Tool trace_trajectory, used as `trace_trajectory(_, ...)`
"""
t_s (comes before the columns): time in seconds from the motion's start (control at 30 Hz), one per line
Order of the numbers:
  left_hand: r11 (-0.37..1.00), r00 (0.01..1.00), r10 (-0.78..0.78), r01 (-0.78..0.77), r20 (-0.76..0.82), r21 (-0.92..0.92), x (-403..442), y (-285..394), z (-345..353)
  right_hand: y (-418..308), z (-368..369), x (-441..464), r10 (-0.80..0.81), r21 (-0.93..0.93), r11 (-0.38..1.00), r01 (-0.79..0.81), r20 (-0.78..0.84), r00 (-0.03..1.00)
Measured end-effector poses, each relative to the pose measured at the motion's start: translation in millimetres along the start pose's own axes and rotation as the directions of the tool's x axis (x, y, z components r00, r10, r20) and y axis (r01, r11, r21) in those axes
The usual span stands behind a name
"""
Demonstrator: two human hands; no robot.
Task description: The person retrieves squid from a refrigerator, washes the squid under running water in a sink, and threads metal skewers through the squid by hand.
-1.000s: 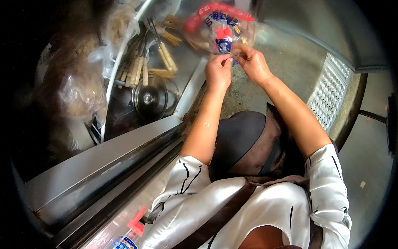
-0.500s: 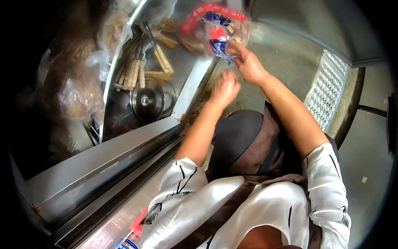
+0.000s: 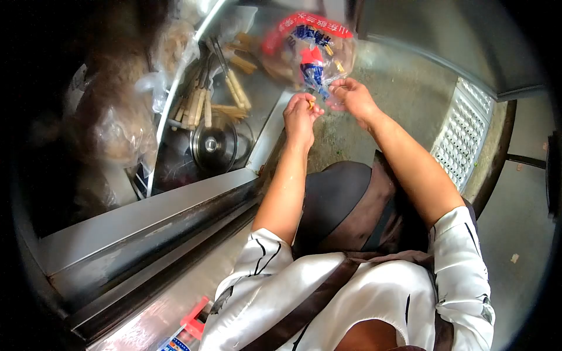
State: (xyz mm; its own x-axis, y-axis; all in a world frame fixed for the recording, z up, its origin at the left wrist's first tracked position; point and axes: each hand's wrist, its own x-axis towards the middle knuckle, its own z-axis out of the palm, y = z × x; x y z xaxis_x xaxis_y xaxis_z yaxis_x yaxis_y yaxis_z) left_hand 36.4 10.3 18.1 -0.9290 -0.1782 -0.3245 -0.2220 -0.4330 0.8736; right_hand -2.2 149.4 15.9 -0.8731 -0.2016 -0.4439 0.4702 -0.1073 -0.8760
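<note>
A clear plastic bag (image 3: 345, 54) with a red printed band, blue lettering and a blue-and-red patch sits at the top centre, its gathered end toward me. My right hand (image 3: 355, 103) pinches the clear plastic at that end. Just left of it, my left hand (image 3: 300, 117) has its fingers curled together near the bag's end. A small yellow-orange thing (image 3: 311, 105) shows between those fingers; its kind is too small to make out. Whether the left fingers also touch the plastic, I cannot tell.
Left of the bag, several wooden-handled tools (image 3: 196, 108) and bundles of thin sticks (image 3: 229, 110) lie behind a metal ledge (image 3: 170, 202), beside a round lid (image 3: 213, 144). Filled plastic bags (image 3: 114, 128) are further left. A perforated metal strip (image 3: 465, 126) is at right.
My left hand has turned and come up to the bag's end, where the yellow-orange thing now shows in its fingers. The right hand has shifted slightly down, pulling at the plastic.
</note>
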Motion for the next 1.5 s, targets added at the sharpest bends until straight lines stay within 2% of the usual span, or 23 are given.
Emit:
trace_trajectory(0.07, 0.996, 0.999, 0.034, -0.033, 0.020, -0.079, 4.3, 2.4, 2.5, -6.5, 4.9, -4.3, 0.060, 0.170, 0.984, -0.049, -0.061, 0.996)
trace_trajectory(0.13, 0.926, 0.999, 0.027, -0.016, 0.024, -0.378, 7.6, 6.2, -0.3, -7.0, 6.3, -1.5, 0.071, 0.142, 0.988, -0.061, -0.065, 0.995)
trace_trajectory(0.17, 0.925, 0.999, 0.031, -0.020, 0.024, -0.379, 8.1, 9.1, -4.4, -7.0, 7.7, 0.1, 0.087, 0.114, 0.990, -0.079, -0.067, 0.994)
trace_trajectory(0.27, 0.817, 0.971, -0.085, 0.196, 0.222, -0.543, 0.4, 23.0, -6.8, -14.6, 16.3, -6.2, 0.004, 0.104, 0.995, 0.010, -0.138, 0.990)
trace_trajectory(0.3, 0.989, 0.996, -0.042, 0.052, 0.079, -0.137, -1.8, 25.1, 2.3, -18.7, 19.7, -9.0, 0.004, 0.102, 0.995, 0.010, -0.136, 0.991)
trace_trajectory(0.33, 0.949, 0.998, 0.059, -0.046, -0.030, 0.312, -3.6, 24.3, 9.1, -22.8, 23.2, -12.6, -0.066, 0.115, 0.990, 0.087, -0.175, 0.982)
trace_trajectory(0.37, 0.950, 0.998, 0.054, -0.042, -0.032, 0.310, -4.4, 20.9, 11.7, -25.8, 24.4, -16.3, -0.131, 0.125, 0.979, 0.160, -0.214, 0.968)
trace_trajectory(0.43, 0.567, 0.916, 0.381, -0.339, 0.126, 0.751, -5.1, 21.5, 17.9, -29.4, 22.4, -17.3, -0.223, 0.152, 0.955, 0.253, -0.192, 0.956)
trace_trajectory(0.6, 0.565, 0.888, 0.431, -0.404, 0.161, 0.719, 0.3, 20.4, 16.0, -42.8, 9.8, -21.8, -0.424, 0.008, 0.904, 0.428, -0.120, 0.898)
trace_trajectory(0.7, 0.407, 0.885, 0.425, -0.373, 0.189, 0.834, 11.5, 18.2, 7.2, -41.0, -4.5, -20.8, -0.438, -0.124, 0.899, 0.421, -0.199, 0.877)
trace_trajectory(0.8, 0.427, 0.922, 0.301, -0.359, 0.244, 0.830, 10.1, 35.3, 5.3, -31.9, -31.0, -19.1, -0.400, -0.294, 0.904, 0.312, -0.318, 0.860)
trace_trajectory(0.97, 0.500, 0.878, 0.332, -0.474, 0.345, 0.725, 10.8, 39.6, 2.5, -21.8, -48.9, -24.0, -0.244, -0.464, 0.882, 0.081, -0.304, 0.921)
trace_trajectory(1.07, 0.582, 0.895, 0.382, -0.425, 0.229, 0.693, 9.5, 44.6, 11.8, -36.4, -32.4, -38.1, -0.406, -0.629, 0.767, 0.124, -0.326, 0.854)
trace_trajectory(1.1, 0.671, 0.885, 0.439, -0.439, 0.157, 0.598, 13.8, 46.8, 11.4, -48.5, -24.3, -50.6, -0.763, -0.765, 0.436, 0.474, -0.035, 0.645)
trace_trajectory(1.13, 0.742, 0.872, 0.484, -0.456, 0.077, 0.491, 16.1, 49.6, 12.2, -56.2, -16.8, -56.9, -0.913, -0.739, -0.022, 0.674, 0.289, 0.287)
trace_trajectory(1.17, 0.742, 0.871, 0.485, -0.455, 0.076, 0.492, 17.2, 51.1, 14.0, -58.3, -11.0, -56.6, -0.823, -0.546, -0.213, 0.810, 0.548, 0.152)
trace_trajectory(1.2, 0.741, 0.843, 0.537, -0.495, 0.042, 0.454, 17.1, 54.9, 18.7, -54.8, -0.6, -60.2, -0.728, -0.407, -0.214, 0.888, 0.672, 0.133)
trace_trajectory(1.23, 0.735, 0.810, 0.586, -0.536, 0.009, 0.416, 14.9, 62.4, 27.1, -47.9, 10.6, -63.6, -0.681, -0.447, -0.183, 0.876, 0.700, 0.214)
trace_trajectory(1.33, 0.695, 0.786, 0.615, -0.575, 0.058, 0.432, 13.5, 76.6, 45.4, -41.0, 27.9, -42.1, -0.763, -0.513, -0.013, 0.859, 0.560, 0.322)
trace_trajectory(1.4, 0.662, 0.764, 0.638, -0.607, 0.095, 0.440, 22.2, 83.9, 53.0, -53.0, 40.1, -30.0, -0.887, -0.675, 0.061, 0.735, 0.301, 0.349)
trace_trajectory(1.43, 0.477, 0.639, 0.749, -0.703, 0.174, 0.528, 30.6, 88.1, 56.8, -61.9, 45.1, -26.6, -0.886, -0.674, 0.072, 0.735, 0.296, 0.358)
trace_trajectory(1.47, 0.268, 0.499, 0.823, -0.763, 0.271, 0.589, 37.5, 91.7, 60.2, -72.3, 47.1, -23.0, -0.878, -0.817, -0.016, 0.576, 0.287, 0.383)
trace_trajectory(1.5, 0.271, 0.504, 0.818, -0.762, 0.276, 0.589, 41.6, 98.5, 63.5, -82.8, 46.1, -23.5, -0.873, -0.917, -0.108, 0.385, 0.273, 0.405)
